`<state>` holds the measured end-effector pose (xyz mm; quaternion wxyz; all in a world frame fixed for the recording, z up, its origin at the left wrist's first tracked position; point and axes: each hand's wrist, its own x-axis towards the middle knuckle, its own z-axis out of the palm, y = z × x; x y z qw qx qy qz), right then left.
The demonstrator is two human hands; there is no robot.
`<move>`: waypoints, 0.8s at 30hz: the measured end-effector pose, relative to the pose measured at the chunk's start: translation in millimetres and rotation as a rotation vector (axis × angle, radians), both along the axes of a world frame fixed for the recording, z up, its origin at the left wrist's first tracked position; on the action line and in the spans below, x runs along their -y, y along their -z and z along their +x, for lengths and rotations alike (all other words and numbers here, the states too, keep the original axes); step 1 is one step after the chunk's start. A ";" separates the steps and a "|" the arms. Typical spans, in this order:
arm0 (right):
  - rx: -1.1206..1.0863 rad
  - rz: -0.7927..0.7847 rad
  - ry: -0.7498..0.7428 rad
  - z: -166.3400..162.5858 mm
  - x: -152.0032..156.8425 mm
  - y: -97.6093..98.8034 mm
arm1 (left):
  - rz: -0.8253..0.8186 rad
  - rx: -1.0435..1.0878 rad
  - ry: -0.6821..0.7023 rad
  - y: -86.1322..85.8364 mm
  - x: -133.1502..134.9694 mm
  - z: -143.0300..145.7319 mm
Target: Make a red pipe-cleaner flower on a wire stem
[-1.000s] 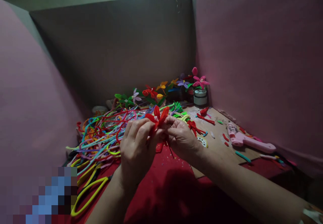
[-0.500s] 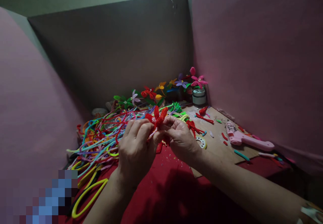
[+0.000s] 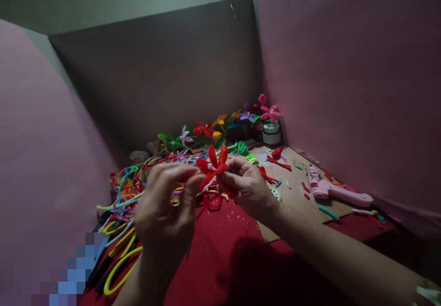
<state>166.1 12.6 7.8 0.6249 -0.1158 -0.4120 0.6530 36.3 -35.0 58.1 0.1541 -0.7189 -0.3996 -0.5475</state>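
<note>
My right hand (image 3: pixel 245 186) pinches the base of a red pipe-cleaner flower (image 3: pixel 214 161) and holds it upright above the red cloth (image 3: pixel 220 260). My left hand (image 3: pixel 164 205) is just left of the flower, its fingers curled, with thumb and forefinger close to the red stem below the petals. Whether the left hand touches the stem I cannot tell. A red loop (image 3: pixel 212 201) hangs under the flower between the two hands.
A tangled heap of coloured pipe cleaners (image 3: pixel 138 191) lies to the left. Finished flowers (image 3: pixel 220 124) stand along the back, by a small jar (image 3: pixel 272 134). A pink glue gun (image 3: pixel 336 192) and cut scraps lie on a board (image 3: pixel 299 195) at the right. Pink walls close in both sides.
My left hand has pulled back to the left and down, away from the flower it was gripping. My right hand still holds the flower, now slightly higher.
</note>
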 end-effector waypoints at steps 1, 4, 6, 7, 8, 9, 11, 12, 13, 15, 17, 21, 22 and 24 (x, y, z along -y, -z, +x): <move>-0.010 0.003 -0.033 2.1 -1.0 0.3 | -0.063 0.138 -0.009 -4.4 2.1 -2.8; -0.057 0.018 -0.147 6.5 -2.4 2.0 | -0.263 0.334 0.030 -15.5 1.4 -10.7; -0.062 0.036 -0.202 7.6 -1.6 3.6 | -0.414 0.246 0.145 -20.1 -2.6 -14.1; -0.051 0.046 -0.220 7.9 -0.7 4.3 | -0.471 0.158 0.207 -21.6 -4.5 -14.9; -0.036 0.056 -0.234 8.0 0.3 4.9 | -0.499 0.063 0.253 -22.6 -5.9 -15.1; -0.023 0.064 -0.247 8.2 1.5 5.3 | -0.503 -0.031 0.285 -23.2 -6.8 -14.7; -0.006 0.073 -0.267 8.8 3.9 5.4 | -0.453 -0.187 0.310 -22.8 -6.9 -12.9; -0.004 0.073 -0.274 9.2 5.0 5.2 | -0.424 -0.247 0.310 -21.8 -6.7 -12.0; 0.002 0.076 -0.278 9.8 6.0 4.9 | -0.404 -0.294 0.306 -20.2 -6.6 -11.4; 0.024 0.082 -0.277 10.7 7.2 4.4 | -0.398 -0.368 0.299 -15.6 -7.2 -11.1; 0.031 0.085 -0.270 11.2 7.5 4.3 | -0.416 -0.410 0.294 -10.6 -8.5 -11.9; 0.001 0.081 -0.270 10.8 6.0 4.7 | -0.472 -0.420 0.290 -6.1 -7.3 -15.2; -0.001 0.081 -0.277 10.7 5.3 4.7 | -0.482 -0.414 0.292 -6.2 -5.9 -16.2; 0.003 0.082 -0.286 10.7 3.9 4.3 | -0.475 -0.409 0.290 -6.5 -2.7 -18.4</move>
